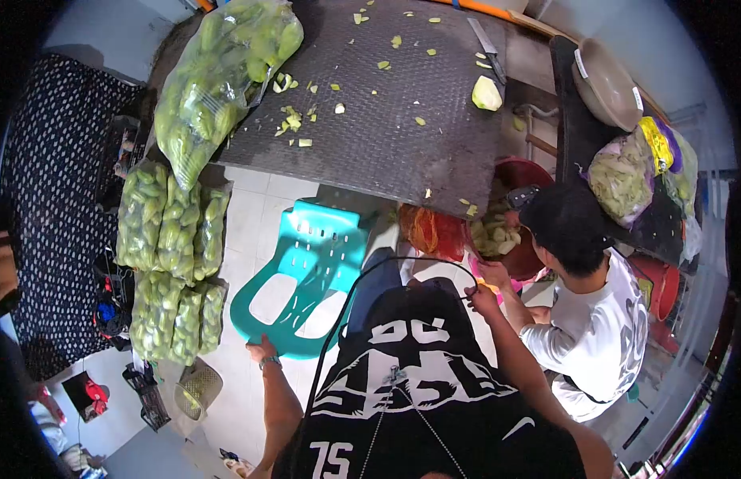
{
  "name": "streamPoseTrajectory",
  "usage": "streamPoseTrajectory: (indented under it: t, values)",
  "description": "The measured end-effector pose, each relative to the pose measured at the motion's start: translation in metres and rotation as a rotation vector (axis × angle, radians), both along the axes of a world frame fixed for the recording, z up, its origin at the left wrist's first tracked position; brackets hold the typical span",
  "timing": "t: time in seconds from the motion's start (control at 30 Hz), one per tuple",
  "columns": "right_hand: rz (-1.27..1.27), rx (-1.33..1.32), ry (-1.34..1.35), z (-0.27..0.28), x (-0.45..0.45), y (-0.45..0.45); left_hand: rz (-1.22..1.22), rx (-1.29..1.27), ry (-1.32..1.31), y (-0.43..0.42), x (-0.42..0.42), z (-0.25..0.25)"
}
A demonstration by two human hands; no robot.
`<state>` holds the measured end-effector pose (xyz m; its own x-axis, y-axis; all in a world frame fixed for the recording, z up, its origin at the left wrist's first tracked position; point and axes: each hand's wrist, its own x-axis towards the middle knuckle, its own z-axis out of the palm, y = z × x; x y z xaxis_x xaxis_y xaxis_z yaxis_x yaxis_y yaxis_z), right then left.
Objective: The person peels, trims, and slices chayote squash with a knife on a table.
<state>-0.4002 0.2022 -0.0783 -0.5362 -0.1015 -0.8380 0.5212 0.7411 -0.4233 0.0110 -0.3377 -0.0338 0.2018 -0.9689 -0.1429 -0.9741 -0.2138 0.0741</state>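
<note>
1. One teal, slotted plastic chair (322,239) sat over the pale tiled floor (250,191), between the clear plastic bags of green produce (141,215) and the wearer's legs, near the big dark textured desk (362,136).
2. Weight-wise it looked light to me: stiff moulded plastic, not fragile, maybe a bit slick if wet. I'd have taken it by the curved outer rim, since the thin strips between the openings probably flexed more.
3. Left grip (262,350) was on that rim, fingers bent against the edge nearest the wearer. Couldn't tell how tightly they closed. Arm reached out and down, wrist roughly straight.
4. Right grip (484,299) was well apart from the chair, fingers curled by a thin black cord (410,258); pinching it or not, can't tell. That arm stretched forward.
</note>
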Motion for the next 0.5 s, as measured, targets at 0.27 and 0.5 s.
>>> streamPoseTrajectory:
  t: [0.27,0.5]
  values:
    - [0.105,0.1,-0.063,-0.031,0.013,0.037,-0.08,0.173,-0.039,-0.045,0.029,-0.035]
    - [-0.117,-0.058,-0.091,-0.018,-0.018,0.004,0.031,0.273,-0.062,-0.042,0.009,-0.023]
